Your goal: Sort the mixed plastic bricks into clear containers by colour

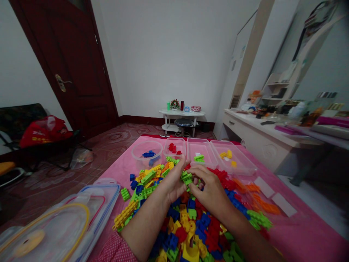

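The green block sits between my hands, raised over the loose pile toward the desk's far edge. I judge it light, stiff plastic, a little slick but hardly fragile; its flat sides, clear of the studs, seem the best place to hold. My right grip is narrow, thumb and fingertips closed on the block. My left grip is upright beside it, thumb raised; its fingers are mostly hidden, so I cannot tell how far it closes. Below, the mixed bricks spread to the near edge of the desk. Along the far edge, from the left corner, stand a round tub with blue pieces, then boxes with red, green and yellow ones. Clear lids lie by the left edge.
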`<state>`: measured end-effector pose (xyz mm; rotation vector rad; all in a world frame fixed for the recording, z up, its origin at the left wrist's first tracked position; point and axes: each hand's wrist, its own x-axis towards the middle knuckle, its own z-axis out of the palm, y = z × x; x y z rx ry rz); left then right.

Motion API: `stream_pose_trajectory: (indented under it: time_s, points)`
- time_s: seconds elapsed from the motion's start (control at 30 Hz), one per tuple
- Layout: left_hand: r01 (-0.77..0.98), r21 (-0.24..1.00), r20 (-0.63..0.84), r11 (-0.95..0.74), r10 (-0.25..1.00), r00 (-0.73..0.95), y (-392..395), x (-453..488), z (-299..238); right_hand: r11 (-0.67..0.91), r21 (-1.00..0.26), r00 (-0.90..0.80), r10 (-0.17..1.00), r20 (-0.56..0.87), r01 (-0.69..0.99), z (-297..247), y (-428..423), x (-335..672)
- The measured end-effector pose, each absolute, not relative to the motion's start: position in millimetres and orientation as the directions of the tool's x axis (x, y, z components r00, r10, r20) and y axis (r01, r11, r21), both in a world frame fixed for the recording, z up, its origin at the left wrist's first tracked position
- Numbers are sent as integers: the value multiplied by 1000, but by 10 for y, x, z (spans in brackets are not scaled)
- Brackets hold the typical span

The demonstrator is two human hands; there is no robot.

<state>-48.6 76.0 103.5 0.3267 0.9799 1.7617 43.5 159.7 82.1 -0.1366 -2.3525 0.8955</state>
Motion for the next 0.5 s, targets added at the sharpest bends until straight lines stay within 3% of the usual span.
stream_pose_trajectory:
  time_s: [0.07,0.23,0.4,0.5]
  points:
    - [-644,757,-235,-109,875,-424,751,-517,1045,774,-628,-814,312,490,-81,842,1572,461]
    - [-407,894,-140,-187,745,-652,728,-692,1012,751,-659,-825,390,409,29,944,1686,469]
    - [-471,800,-109,-372,681,-724,657,-924,1023,693,-717,-862,407,302,76,1071,2191,209]
    - [-479,771,-136,-421,625,-769,595,-1030,1059,693,-719,-778,485,399,64,1067,2509,-10]
